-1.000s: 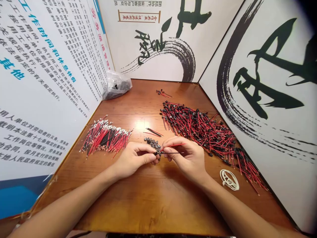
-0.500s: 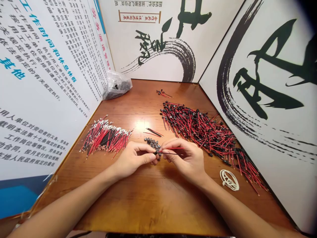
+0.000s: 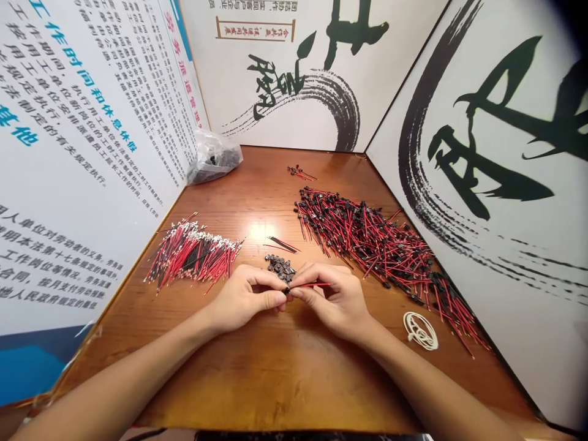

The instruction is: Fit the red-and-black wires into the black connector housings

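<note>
My left hand (image 3: pixel 248 297) and my right hand (image 3: pixel 333 297) meet fingertip to fingertip over the wooden table (image 3: pixel 275 380). The left pinches a small black connector (image 3: pixel 285 290). The right pinches a thin red wire (image 3: pixel 316 284) whose end goes into that connector. Just behind the fingers lies a small heap of black connectors (image 3: pixel 280 266). A loose pair of red and black wires (image 3: pixel 283 245) lies behind that heap.
A bundle of bare-ended red and black wires (image 3: pixel 193 254) lies at the left. A long pile of wires with black connectors fitted (image 3: pixel 381 245) runs along the right. A white coiled band (image 3: pixel 420 329) sits by my right wrist. A plastic bag (image 3: pixel 214 156) stands at the back left. Printed boards wall the table.
My hands have drawn closer together and the red wire shows shorter past my right fingers. The view has shifted slightly.
</note>
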Demonstrator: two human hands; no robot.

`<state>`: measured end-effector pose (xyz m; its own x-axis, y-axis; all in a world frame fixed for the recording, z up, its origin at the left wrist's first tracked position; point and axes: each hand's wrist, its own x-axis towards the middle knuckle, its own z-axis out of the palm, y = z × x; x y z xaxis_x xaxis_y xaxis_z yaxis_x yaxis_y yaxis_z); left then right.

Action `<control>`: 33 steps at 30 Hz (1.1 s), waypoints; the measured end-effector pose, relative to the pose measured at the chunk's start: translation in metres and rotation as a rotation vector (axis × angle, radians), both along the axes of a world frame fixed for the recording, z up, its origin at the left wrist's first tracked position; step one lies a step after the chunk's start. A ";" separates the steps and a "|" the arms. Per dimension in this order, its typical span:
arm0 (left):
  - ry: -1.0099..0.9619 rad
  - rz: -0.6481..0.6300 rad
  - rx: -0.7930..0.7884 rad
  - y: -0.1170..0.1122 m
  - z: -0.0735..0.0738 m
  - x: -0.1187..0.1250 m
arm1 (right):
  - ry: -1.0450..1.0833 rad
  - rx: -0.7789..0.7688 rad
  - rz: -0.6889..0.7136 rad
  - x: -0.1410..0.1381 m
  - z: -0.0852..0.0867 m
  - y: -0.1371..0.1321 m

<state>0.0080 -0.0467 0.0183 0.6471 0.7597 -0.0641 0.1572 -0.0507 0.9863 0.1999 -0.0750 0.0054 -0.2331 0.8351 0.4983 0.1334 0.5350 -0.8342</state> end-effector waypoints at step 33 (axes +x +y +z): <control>0.069 0.288 -0.179 0.018 0.007 -0.009 | -0.410 -0.022 -0.282 0.046 0.019 0.025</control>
<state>-0.0012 -0.0288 0.0250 0.3975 0.8833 -0.2484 0.2061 0.1779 0.9622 0.2455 -0.0498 0.0239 -0.1694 0.9030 0.3948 0.5897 0.4138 -0.6936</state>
